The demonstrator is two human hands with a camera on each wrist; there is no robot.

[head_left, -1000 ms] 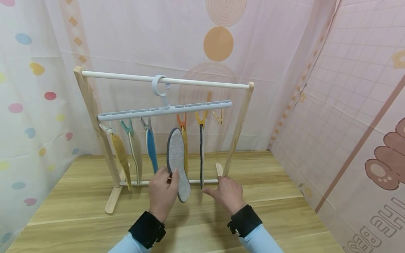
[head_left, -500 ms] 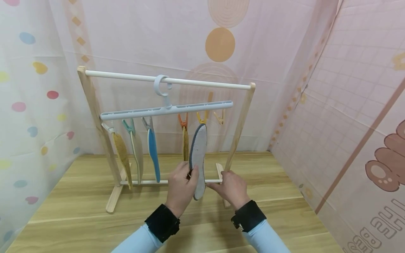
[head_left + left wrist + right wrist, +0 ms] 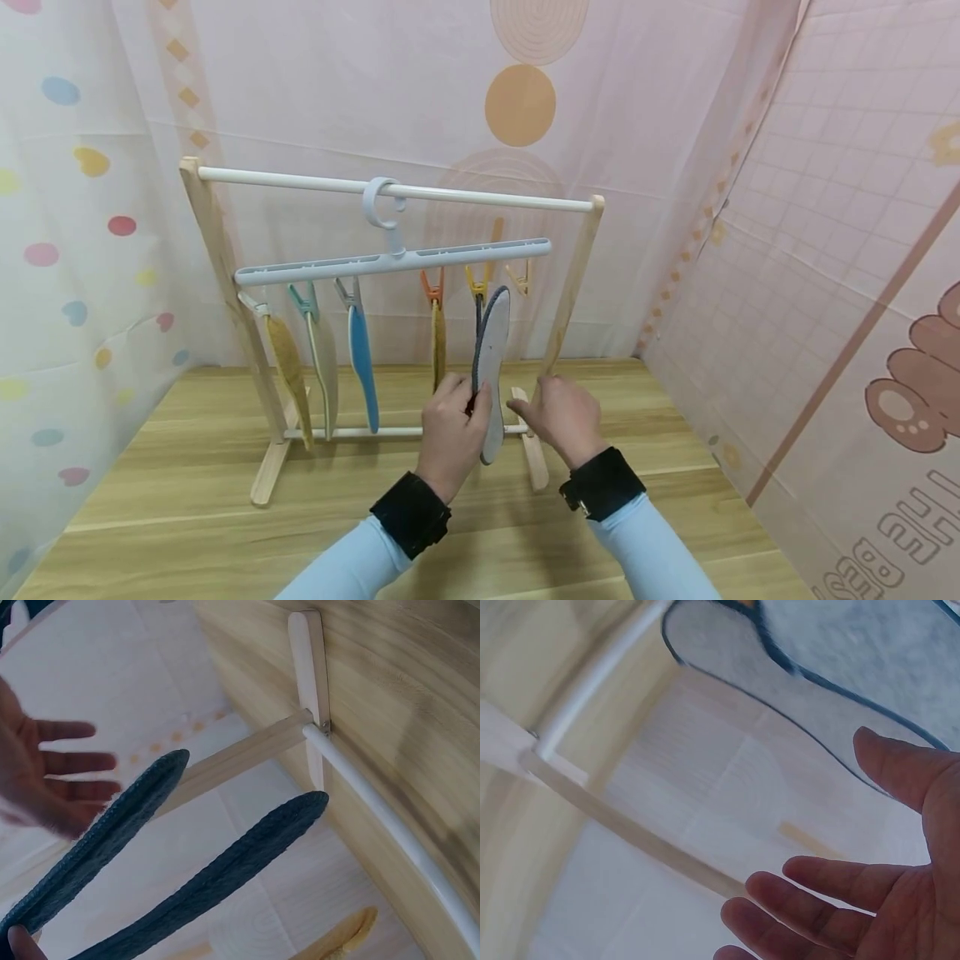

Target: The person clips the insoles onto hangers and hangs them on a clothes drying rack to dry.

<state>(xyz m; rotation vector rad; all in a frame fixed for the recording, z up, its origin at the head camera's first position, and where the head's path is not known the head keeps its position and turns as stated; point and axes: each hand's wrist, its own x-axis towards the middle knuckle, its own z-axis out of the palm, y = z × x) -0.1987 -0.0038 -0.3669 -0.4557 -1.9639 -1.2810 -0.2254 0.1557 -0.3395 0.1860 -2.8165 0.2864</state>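
My left hand (image 3: 453,425) pinches a grey insole (image 3: 492,375) with a dark edge, upright, between thumb and fingers. Right behind it, a matching grey insole (image 3: 217,877) hangs from the yellow clip (image 3: 477,285), mostly covered in the head view. My right hand (image 3: 562,417), its thumb and fingers spread and holding nothing, is just right of the held insole, as the right wrist view also shows. On the pale blue hanger (image 3: 322,269) hang further insoles: a mustard one (image 3: 285,358), a cream one (image 3: 322,375), a blue one (image 3: 362,367) and a second mustard one (image 3: 439,342).
The hanger's hook loops over the white top rod (image 3: 487,195) of a wooden rack (image 3: 573,292). A low white crossbar (image 3: 405,432) joins its feet. A pale yellow clip (image 3: 521,279) hangs without an insole at the right. The rack stands on a wood-grain table (image 3: 187,517) before patterned curtains.
The left hand has moved right with the grey insole, from beside the orange clip to in front of the one under the yellow clip. The right hand has shifted slightly right and up, off that insole.
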